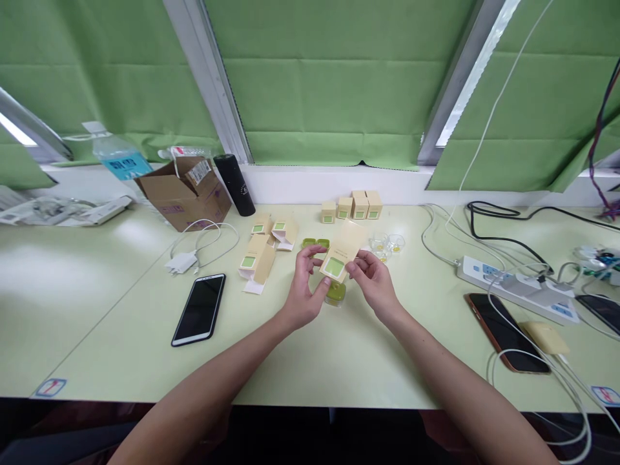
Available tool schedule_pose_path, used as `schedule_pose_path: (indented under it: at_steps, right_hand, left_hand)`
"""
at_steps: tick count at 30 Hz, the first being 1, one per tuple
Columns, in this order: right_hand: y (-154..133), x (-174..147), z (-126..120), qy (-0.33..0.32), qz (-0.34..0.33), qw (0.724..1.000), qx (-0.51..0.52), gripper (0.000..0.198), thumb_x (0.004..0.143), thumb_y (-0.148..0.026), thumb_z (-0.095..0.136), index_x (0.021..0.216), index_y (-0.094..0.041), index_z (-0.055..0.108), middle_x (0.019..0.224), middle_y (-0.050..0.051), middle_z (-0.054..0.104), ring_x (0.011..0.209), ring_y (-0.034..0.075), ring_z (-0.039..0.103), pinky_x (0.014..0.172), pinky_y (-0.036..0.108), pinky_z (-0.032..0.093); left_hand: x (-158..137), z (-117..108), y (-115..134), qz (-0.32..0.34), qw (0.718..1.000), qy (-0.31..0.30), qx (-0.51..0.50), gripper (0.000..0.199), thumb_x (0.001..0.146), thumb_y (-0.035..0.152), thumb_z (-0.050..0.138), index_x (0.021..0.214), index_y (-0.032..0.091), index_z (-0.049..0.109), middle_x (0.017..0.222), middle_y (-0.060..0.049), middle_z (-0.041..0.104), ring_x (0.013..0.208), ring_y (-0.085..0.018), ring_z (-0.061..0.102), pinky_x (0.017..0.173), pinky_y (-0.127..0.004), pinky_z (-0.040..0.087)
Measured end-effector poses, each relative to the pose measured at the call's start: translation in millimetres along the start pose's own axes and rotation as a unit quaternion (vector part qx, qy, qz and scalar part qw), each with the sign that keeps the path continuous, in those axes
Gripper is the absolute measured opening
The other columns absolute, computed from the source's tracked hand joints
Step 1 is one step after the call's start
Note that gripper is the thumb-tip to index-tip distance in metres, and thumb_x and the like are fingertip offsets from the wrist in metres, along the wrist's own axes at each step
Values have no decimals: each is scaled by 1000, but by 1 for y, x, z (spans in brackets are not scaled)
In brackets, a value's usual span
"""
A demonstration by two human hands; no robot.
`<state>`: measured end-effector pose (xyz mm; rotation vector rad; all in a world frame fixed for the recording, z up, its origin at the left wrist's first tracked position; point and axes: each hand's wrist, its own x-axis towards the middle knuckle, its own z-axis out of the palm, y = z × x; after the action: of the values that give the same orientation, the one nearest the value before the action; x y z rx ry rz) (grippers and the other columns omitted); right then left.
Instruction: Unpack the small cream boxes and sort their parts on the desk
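Between both hands is a tan cardboard box (345, 248) with a light green square on its face, tilted and with a flap raised at its far end. My left hand (306, 290) grips its left lower edge with thumb and fingers. On the other side, my right hand (374, 281) pinches its right edge. Just below the box, a small clear container with a green lid (335, 292) stands on the table. Behind my left fingers lie green lids (316, 243), partly hidden. Small clear cups (387, 244) with yellow spots sit right of the box.
Unfolded tan boxes (258, 259) stand to the left; closed small boxes (359, 205) line the back. A white-edged phone (199, 310), a brown carton (186, 194) and a black bottle (234, 184) are at left. A power strip (516, 289), cables and another phone (506, 332) occupy the right.
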<state>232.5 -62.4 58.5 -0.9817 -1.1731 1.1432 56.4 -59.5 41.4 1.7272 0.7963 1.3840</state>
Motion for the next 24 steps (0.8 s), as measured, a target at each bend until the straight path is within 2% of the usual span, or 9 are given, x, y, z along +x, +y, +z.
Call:
schedule_pose_path:
  at_steps: [6, 9, 14, 20, 24]
  right_hand:
    - [6, -3, 2, -19, 7, 1000, -3, 57, 76, -65, 82, 110, -26, 59, 93, 6, 80, 88, 22, 74, 85, 39, 59]
    - [6, -4, 2, -13, 13, 1000, -6, 57, 75, -64, 83, 111, -26, 58, 92, 6, 80, 88, 24, 75, 83, 39, 58]
    - [1, -1, -1, 13, 23, 999, -32, 56, 76, -71, 76, 104, -25, 62, 80, 4, 77, 75, 22, 71, 74, 37, 56]
    - [2, 4, -3, 31, 59, 998, 7, 60, 71, -70, 82, 101, -23, 63, 77, 4, 76, 72, 21, 70, 63, 31, 48]
    - [2, 3, -3, 38, 77, 996, 24, 63, 66, -68, 86, 102, -23, 60, 69, -1, 72, 62, 17, 63, 58, 28, 41]
  left_hand:
    - [2, 1, 1, -33, 998, -1, -52, 51, 92, 38, 64, 136, 29, 38, 137, -11, 46, 114, -25, 52, 95, -40, 49]
    - [1, 2, -1, -39, 997, 1, -61, 55, 85, 28, 68, 132, 30, 40, 132, -8, 47, 113, -24, 52, 94, -39, 49]
    - [-4, 3, -3, -31, 997, -40, -63, 69, 75, 13, 64, 135, 29, 36, 126, -8, 51, 120, -27, 51, 97, -41, 48]
    - [-4, 4, 0, -29, 999, -24, -36, 63, 80, 14, 63, 135, 29, 38, 133, -9, 51, 126, -28, 53, 101, -44, 49]
    - [-5, 7, 4, -27, 1000, 5, 10, 53, 88, 21, 67, 134, 29, 41, 137, -10, 51, 124, -27, 57, 104, -45, 49]
